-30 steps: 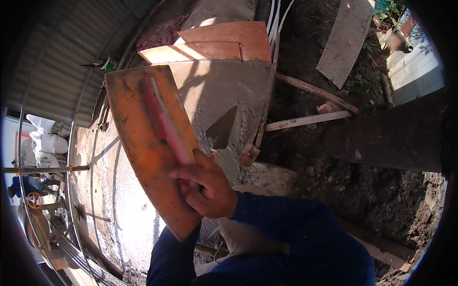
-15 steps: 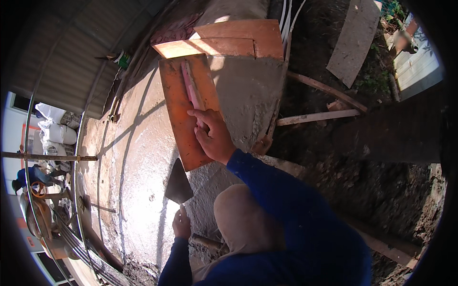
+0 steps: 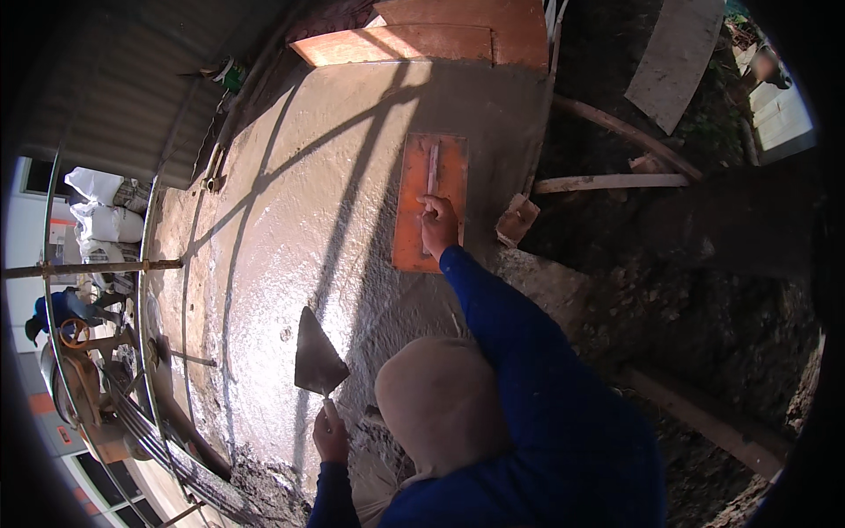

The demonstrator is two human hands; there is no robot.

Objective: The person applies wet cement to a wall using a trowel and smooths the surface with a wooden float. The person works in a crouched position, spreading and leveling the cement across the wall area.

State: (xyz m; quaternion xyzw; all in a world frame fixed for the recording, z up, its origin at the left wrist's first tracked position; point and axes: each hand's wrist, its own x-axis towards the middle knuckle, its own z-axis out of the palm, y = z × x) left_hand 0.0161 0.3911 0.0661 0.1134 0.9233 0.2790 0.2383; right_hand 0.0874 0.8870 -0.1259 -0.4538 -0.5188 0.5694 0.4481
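Observation:
My right hand [image 3: 438,225] grips the handle of an orange rectangular plastering float [image 3: 451,167], which lies flat against the wet grey concrete [image 3: 290,211] right of centre. At the lower middle my left hand [image 3: 331,436] is closed round the light handle of a pointing trowel [image 3: 318,356]. The trowel's dark pointed blade aims away from me, over the shiny wet surface; whether it touches is hard to tell. My bent knee [image 3: 440,405] is between my two arms.
Orange-brown boards [image 3: 405,44] stand along the far edge of the concrete. Wooden stakes [image 3: 616,183] and dark soil border the right side. At left are metal poles [image 3: 97,267], white sacks [image 3: 110,222], a machine with an orange wheel [image 3: 76,334] and a bending person [image 3: 66,308].
The float has moved right and down from a raised, tilted position onto the concrete, uncovering the surface beneath. The trowel in my left hand has shifted slightly left and turned. The view has shifted somewhat.

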